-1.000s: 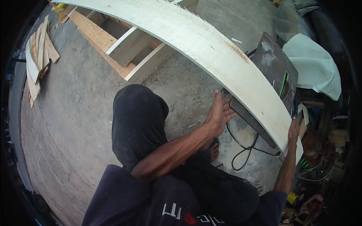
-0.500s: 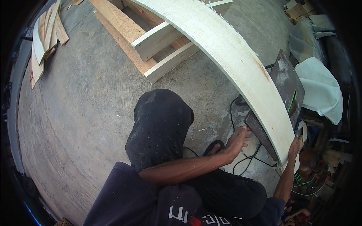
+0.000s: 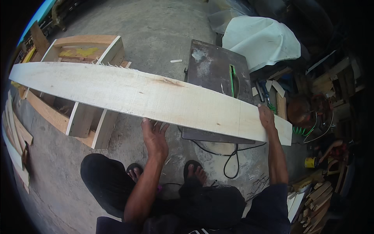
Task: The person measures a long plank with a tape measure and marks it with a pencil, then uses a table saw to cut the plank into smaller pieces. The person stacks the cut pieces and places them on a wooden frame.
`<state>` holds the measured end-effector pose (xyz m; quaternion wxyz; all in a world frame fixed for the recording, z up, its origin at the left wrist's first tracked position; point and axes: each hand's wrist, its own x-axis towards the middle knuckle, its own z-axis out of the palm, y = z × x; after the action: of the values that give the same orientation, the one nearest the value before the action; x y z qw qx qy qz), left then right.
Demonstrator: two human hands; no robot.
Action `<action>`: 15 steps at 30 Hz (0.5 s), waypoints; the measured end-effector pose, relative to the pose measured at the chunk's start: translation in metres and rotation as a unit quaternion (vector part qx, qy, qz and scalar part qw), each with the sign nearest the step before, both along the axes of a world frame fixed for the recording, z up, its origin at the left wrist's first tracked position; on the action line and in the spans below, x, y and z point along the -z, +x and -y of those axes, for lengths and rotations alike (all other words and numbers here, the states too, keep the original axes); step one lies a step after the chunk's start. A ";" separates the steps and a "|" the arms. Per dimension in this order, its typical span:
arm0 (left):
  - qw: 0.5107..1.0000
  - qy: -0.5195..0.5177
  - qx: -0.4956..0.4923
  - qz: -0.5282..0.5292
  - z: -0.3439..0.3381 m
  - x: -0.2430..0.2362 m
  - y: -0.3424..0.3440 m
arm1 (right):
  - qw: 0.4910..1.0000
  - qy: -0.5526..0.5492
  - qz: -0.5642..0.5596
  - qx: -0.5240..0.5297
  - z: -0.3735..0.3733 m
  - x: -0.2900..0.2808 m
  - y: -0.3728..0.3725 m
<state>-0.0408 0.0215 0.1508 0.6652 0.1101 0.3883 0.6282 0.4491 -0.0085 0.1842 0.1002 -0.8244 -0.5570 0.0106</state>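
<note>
A long, pale, tapering board (image 3: 194, 99) lies crosswise over a wooden frame (image 3: 52, 113) and a dark saw table (image 3: 206, 60) with a green-edged slot. A fine line crosses the board near its right end. My right hand (image 3: 267, 119) grips that end, fingers on its top. My left hand (image 3: 154, 138) is at the board's lower edge left of the saw table, fingers spread and tips touching the edge. The tabletop under the board is hidden.
White cloth (image 3: 261, 41) lies behind the saw. Wood strips (image 3: 17, 144) are stacked left, more offcuts (image 3: 315, 202) lower right. A black cord (image 3: 230, 167) loops near my sandalled feet. Rusty equipment (image 3: 300, 109), a green coiled hose and part of another person (image 3: 335, 150) are at right.
The view has swung round, so the board now runs nearly level across it instead of steeply. My left hand has moved left along the board's edge; my right hand still grips the right end.
</note>
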 end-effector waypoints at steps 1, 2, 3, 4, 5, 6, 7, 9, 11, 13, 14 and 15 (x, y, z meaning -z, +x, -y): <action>0.999 0.005 -0.005 0.034 0.000 -0.006 0.000 | 1.000 -0.012 -0.007 -0.013 -0.003 -0.009 -0.015; 0.999 0.012 -0.020 0.033 0.002 -0.011 0.002 | 1.000 -0.008 -0.017 -0.019 0.002 -0.011 -0.019; 0.998 0.021 -0.039 0.034 0.002 -0.016 0.004 | 0.999 -0.004 -0.026 -0.030 0.004 -0.014 -0.019; 0.997 0.029 -0.061 0.033 -0.003 -0.019 0.006 | 0.998 -0.001 -0.035 -0.043 0.005 -0.015 -0.019; 0.997 0.049 -0.046 0.044 -0.014 -0.019 0.004 | 0.998 -0.005 -0.044 -0.042 0.002 -0.018 -0.021; 0.996 0.065 -0.031 0.055 -0.025 -0.019 0.001 | 0.998 -0.013 -0.054 -0.041 0.002 -0.019 -0.022; 0.995 0.077 -0.018 0.068 -0.034 -0.018 -0.002 | 0.997 -0.023 -0.062 -0.043 0.006 -0.016 -0.021; 0.997 0.044 -0.009 0.064 -0.047 -0.011 -0.008 | 0.997 -0.016 -0.062 -0.034 0.009 -0.012 -0.020; 0.997 0.049 -0.008 0.054 -0.044 -0.014 -0.010 | 0.995 -0.044 -0.089 -0.026 0.006 -0.022 -0.025; 0.997 0.019 -0.032 0.074 -0.041 -0.022 -0.012 | 0.994 -0.046 -0.091 -0.029 0.004 -0.019 -0.024; 0.997 0.016 -0.038 0.071 -0.039 -0.022 -0.013 | 0.994 -0.048 -0.090 -0.031 0.002 -0.019 -0.023; 0.997 0.012 -0.044 0.067 -0.039 -0.022 -0.014 | 0.994 -0.056 -0.094 -0.028 0.000 -0.020 -0.022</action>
<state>-0.0544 0.0606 0.1730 0.6599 0.0588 0.3397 0.6676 0.4268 -0.0080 0.2046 0.1060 -0.8079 -0.5667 0.1220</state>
